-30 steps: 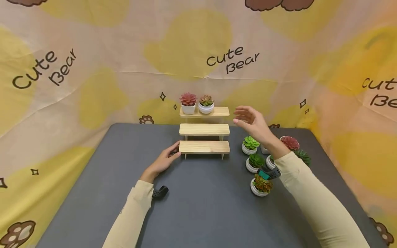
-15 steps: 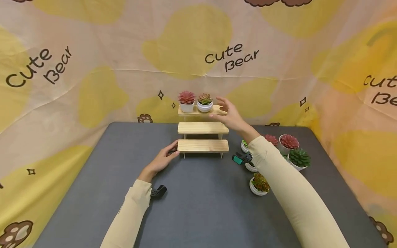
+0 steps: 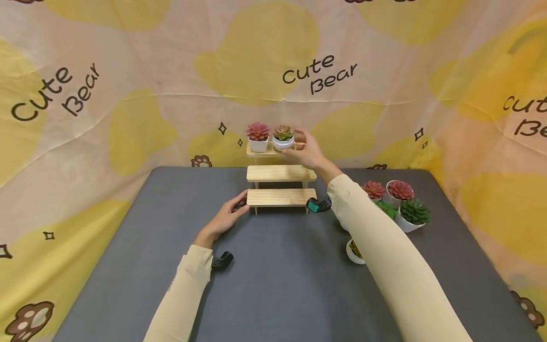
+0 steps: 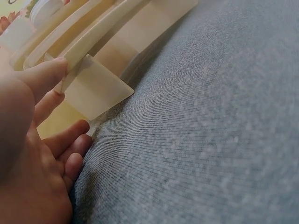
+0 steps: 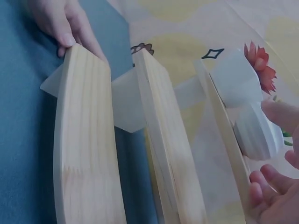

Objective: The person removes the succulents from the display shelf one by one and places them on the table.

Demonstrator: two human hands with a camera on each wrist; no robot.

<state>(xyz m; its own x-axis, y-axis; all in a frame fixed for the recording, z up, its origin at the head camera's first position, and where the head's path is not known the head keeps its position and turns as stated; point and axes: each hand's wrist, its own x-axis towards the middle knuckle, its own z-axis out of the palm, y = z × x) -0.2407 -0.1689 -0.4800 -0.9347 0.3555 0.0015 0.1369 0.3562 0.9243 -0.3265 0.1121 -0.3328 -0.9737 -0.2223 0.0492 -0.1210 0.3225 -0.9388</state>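
A three-step wooden display stand with translucent supports stands on the table. My left hand holds the left end of its lowest step, thumb on the edge, as the left wrist view also shows. On the top step sit a pink succulent in a square white pot and, to its right, a green-and-reddish succulent in a round white pot. My right hand curves its thumb and fingers around the right side of the round pot. The middle step lies below it.
Several more potted succulents stand to the right on the grey table, partly hidden by my right sleeve. Among them are a pink one, a dark green one and one nearer pot. A patterned cloth hangs behind.
My right hand has moved left from beside the stand to the round pot on the top step. The left hand stays on the lowest step. The view has shifted slightly.
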